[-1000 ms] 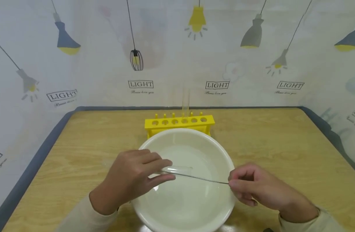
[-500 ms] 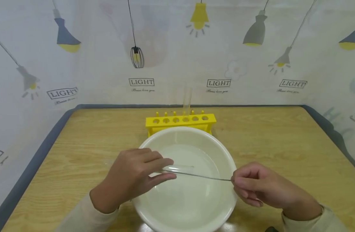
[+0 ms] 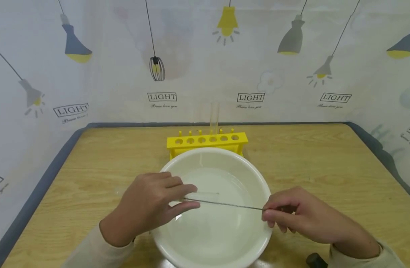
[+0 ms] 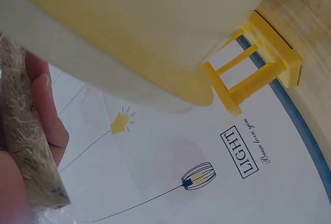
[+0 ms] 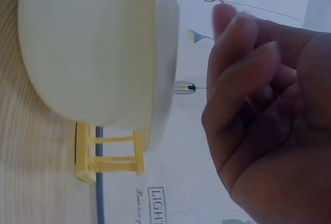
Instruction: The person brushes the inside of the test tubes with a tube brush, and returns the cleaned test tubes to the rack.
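My left hand (image 3: 152,201) grips a clear test tube (image 3: 208,195), lying nearly level above the white basin (image 3: 205,158). Inside the tube sits the bristly head of a test tube brush (image 4: 28,146), seen close up in the left wrist view. The brush's thin twisted wire handle (image 3: 231,204) comes out of the tube's mouth and runs to the right. My right hand (image 3: 305,216) pinches the end of that wire between thumb and forefinger, beside the basin's right rim. Its other fingers curl loosely below. Part of the tube is hidden behind my left hand.
Behind the basin stands a yellow test tube rack (image 3: 207,140), with another clear test tube (image 3: 214,117) upright in it. The basin holds what looks like clear water. A black object (image 3: 315,260) lies partly in view by my right sleeve.
My right hand has shifted slightly outward, then back toward the basin, still pinching the wire. The left hand keeps its hold on the tube. More of the black object shows now.
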Demonstrator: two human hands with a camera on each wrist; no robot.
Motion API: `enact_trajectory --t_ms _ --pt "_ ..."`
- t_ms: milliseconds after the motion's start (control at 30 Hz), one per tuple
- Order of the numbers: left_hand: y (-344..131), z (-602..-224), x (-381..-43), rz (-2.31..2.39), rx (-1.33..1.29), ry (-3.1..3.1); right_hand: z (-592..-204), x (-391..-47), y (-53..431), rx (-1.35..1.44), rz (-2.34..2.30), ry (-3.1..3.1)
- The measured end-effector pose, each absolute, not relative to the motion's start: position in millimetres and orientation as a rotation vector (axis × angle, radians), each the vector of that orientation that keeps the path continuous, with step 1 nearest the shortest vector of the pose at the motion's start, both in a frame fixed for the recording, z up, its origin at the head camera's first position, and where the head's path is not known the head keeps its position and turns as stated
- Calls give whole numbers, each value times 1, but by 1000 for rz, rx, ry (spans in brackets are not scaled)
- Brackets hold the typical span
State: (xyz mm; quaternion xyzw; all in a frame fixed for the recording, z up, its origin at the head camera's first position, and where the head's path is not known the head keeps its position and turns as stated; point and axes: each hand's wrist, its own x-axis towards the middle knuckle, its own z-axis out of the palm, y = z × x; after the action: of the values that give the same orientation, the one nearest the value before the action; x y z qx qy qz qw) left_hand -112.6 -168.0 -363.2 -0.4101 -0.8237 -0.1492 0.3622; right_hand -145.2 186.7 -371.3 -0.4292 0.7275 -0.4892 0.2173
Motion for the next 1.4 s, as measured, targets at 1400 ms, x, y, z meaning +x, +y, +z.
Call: enact_trajectory --t_ms 1400 --pt "-175 -365 -109 -412 -930 -2494 -376 -158 183 -1817 -1134 2840"
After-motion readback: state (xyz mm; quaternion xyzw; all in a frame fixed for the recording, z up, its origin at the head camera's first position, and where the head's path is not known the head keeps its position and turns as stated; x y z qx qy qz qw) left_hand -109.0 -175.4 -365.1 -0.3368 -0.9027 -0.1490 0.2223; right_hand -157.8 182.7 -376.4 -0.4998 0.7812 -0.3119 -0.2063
